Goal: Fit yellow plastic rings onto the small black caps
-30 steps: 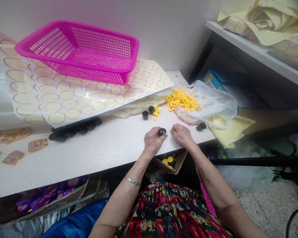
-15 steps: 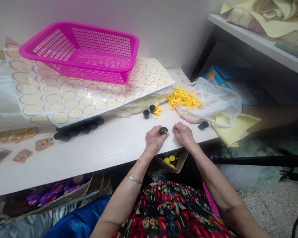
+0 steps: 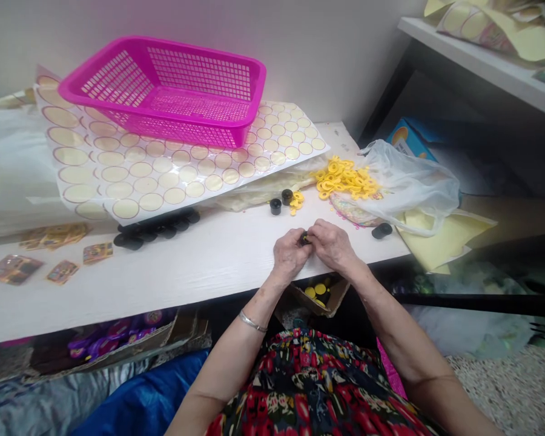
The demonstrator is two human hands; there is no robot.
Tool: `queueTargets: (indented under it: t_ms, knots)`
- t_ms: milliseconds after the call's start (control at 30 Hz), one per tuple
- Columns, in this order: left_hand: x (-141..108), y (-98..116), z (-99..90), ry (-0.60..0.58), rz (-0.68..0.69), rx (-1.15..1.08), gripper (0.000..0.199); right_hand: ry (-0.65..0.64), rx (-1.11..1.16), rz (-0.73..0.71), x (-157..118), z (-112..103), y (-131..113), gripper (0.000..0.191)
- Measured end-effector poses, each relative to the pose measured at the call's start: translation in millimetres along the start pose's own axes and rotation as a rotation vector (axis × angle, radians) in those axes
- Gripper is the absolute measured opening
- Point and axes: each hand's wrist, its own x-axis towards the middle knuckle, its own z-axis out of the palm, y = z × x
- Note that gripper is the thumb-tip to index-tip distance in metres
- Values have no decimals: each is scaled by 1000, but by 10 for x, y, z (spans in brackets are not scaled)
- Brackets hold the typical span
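Observation:
My left hand (image 3: 290,253) is closed around a small black round cup (image 3: 304,238) over the front part of the white table. Against it, my right hand (image 3: 330,243) has its fingers pinched at the cup's opening; whether a small piece sits between those fingertips is hidden. Beyond my hands stand two more black cups (image 3: 275,207) beside a few small yellow pieces (image 3: 295,203). A heap of yellow ring-shaped pieces (image 3: 345,178) lies farther back. To the right of my right hand, another black piece (image 3: 382,231) rests on its side.
A pink basket (image 3: 163,118) sits on sheets of round stickers (image 3: 172,195). Black cups (image 3: 157,230) lie in a row, with printed cards (image 3: 97,252) at left. A clear plastic bag (image 3: 418,181) lies right. Under the table edge is a carton (image 3: 338,297) holding yellow-and-black pieces.
My right hand has moved left to meet my left hand at the black cup, which it now partly covers. The whole view has shifted slightly, so the table appears farther right.

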Motion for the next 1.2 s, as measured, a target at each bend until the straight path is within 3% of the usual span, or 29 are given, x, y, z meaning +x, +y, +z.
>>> queueTargets:
  t_ms: [267,533,633,767,833,900,1033,1200]
  knots:
    - [17,-14,2,1,0,-7,15,-132,-180,-17,67,-74,-71,20]
    - [23,-19,-24,1,41,-16,19,-202,-127,68,141,-80,-135,20]
    - [21,-30,-22,0,33,-2,16,-170,-35,105,113,-62,-104,19]
    - [19,-36,-14,2,31,-23,11,-103,369,112,147,-65,54,11]
    - [20,-38,-7,10,19,-40,14,-61,555,152,245,-73,172,7]
    - [25,-46,3,15,-4,-48,19,2,598,224,400,-63,294,5]
    - [34,-70,20,13,-37,-63,25,100,454,239,760,52,462,14]
    - [33,-80,18,16,-37,-79,23,21,342,129,1053,240,443,36]
